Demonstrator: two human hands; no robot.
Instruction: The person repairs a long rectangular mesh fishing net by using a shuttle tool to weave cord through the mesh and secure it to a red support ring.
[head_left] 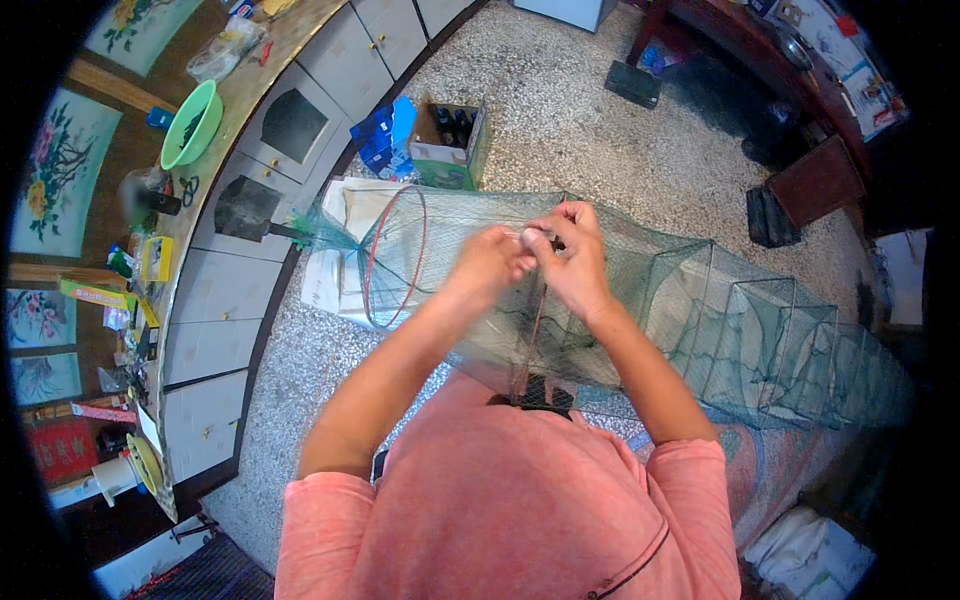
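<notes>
A long green mesh fish trap [640,290] stretches from the left middle of the view to the far right, over square wire frames. Near its left end is a reddish round hoop [424,245], past which the mesh gathers to a narrow tip. My left hand [488,262] is blurred, its fingers curled close to the right hand above the mesh. My right hand [572,255] pinches with thumb and forefinger near the upper edge of a frame. What lies between the fingertips of both hands is too small to make out.
An open carton of dark bottles [450,140] stands beyond the trap, with blue packaging [385,140] beside it. Along the left runs a cabinet counter [215,170] bearing a green basin [192,125] and scissors [188,190]. A dark red table [740,40] stands at the far right.
</notes>
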